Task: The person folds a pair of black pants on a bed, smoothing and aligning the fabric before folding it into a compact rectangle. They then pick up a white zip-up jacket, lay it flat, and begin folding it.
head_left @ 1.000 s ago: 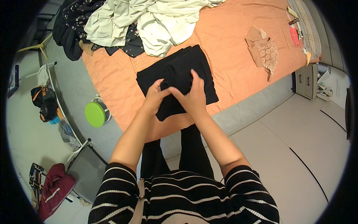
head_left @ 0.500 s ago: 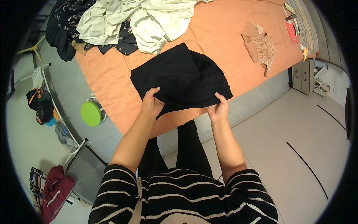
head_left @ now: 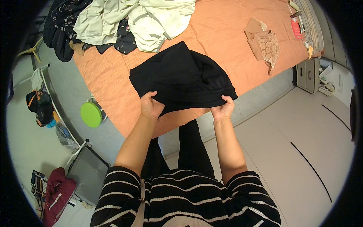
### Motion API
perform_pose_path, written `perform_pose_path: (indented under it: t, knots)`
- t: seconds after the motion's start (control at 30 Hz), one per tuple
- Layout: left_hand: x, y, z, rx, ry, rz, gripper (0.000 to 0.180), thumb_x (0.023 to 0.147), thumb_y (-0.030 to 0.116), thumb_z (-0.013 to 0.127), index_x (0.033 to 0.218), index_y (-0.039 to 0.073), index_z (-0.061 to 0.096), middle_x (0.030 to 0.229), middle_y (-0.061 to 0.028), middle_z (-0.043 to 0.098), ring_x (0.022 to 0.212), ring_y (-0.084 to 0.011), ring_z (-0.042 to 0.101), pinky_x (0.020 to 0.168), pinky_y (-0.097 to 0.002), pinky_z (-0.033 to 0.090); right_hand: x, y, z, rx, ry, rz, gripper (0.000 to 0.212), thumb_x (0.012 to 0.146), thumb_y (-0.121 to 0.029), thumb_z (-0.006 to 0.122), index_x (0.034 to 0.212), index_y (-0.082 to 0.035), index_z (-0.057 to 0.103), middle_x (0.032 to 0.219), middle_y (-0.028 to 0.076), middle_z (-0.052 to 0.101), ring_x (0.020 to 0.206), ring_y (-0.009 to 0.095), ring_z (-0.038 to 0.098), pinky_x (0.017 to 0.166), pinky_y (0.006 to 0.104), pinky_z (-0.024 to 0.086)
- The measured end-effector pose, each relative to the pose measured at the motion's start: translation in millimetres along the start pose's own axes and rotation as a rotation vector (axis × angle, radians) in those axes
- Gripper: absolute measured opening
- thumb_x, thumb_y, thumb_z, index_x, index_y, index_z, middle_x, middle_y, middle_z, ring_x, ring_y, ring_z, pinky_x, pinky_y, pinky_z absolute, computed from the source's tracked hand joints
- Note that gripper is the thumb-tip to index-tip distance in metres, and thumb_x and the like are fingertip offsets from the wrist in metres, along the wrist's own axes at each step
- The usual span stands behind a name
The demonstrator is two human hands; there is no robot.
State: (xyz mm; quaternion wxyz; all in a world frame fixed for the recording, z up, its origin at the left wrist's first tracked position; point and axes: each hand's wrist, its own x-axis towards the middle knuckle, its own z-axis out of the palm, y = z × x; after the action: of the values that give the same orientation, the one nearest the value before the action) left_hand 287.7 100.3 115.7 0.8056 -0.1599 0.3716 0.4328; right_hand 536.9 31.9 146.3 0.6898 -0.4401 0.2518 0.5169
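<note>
A folded black garment (head_left: 181, 75) is stretched between my two hands over the near edge of the bed (head_left: 102, 87). My left hand (head_left: 152, 106) grips its near left edge, thumb on top and the other fingers hidden underneath. At the near right corner, along a seamed band, my right hand (head_left: 224, 108) pinches the cloth the same way. The far part of the garment rests on the orange bedspread. Its exact kind cannot be made out.
Cream clothes (head_left: 159, 26) and dark floral clothes (head_left: 124, 38) are heaped at the bed's far left. A beige lace bra (head_left: 267, 45) lies on the right. Left of the bed stand a green stool (head_left: 91, 114) and a white rack (head_left: 56, 109); a drawer cabinet (head_left: 308, 75) stands right.
Both hands keep hold of the black garment. Its right end has spread slightly wider to the right, and my left hand has shifted a little left.
</note>
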Motion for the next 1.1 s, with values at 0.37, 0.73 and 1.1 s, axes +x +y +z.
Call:
perform_pose_path:
  t: [0.37, 0.73, 1.1]
  knots:
    - [0, 6, -1, 0.030, 0.019, -0.059, 0.051, 0.076, 0.003, 0.054, 0.127, 0.002, 0.050, 0.130, -0.0109, 0.054, 0.123, -0.0310, 0.047, 0.110, -0.0453, 0.030, -5, 2, 9, -0.055, -0.056, -0.021, 0.051, 0.071, 0.000, 0.049, 0.122, 0.001, 0.053, 0.129, 0.014, 0.054, 0.119, 0.031, 0.051, 0.108, 0.0449, 0.037]
    - [-49, 5, 65, 0.498, -0.388, 0.017, 0.070, 0.086, 0.019, 0.061, 0.146, 0.010, 0.026, 0.140, -0.0091, 0.042, 0.129, -0.0245, 0.042, 0.108, -0.0401, 0.033, -50, 48, 115, -1.746, -0.663, -0.768, 0.081, 0.079, -0.029, 0.071, 0.139, 0.005, 0.030, 0.131, 0.026, 0.045, 0.119, 0.038, 0.047, 0.097, 0.0416, 0.041]
    - [-37, 13, 19, 0.539, 0.139, 0.087, 0.050, 0.094, 0.038, 0.055, 0.129, 0.004, 0.043, 0.104, -0.0031, 0.050, 0.095, -0.0106, 0.047, 0.080, -0.0268, 0.038, -38, 103, 89, -1.709, -0.399, -0.421, 0.091, 0.067, -0.021, 0.080, 0.141, -0.001, 0.029, 0.124, 0.025, 0.048, 0.114, 0.037, 0.050, 0.092, 0.0406, 0.043]
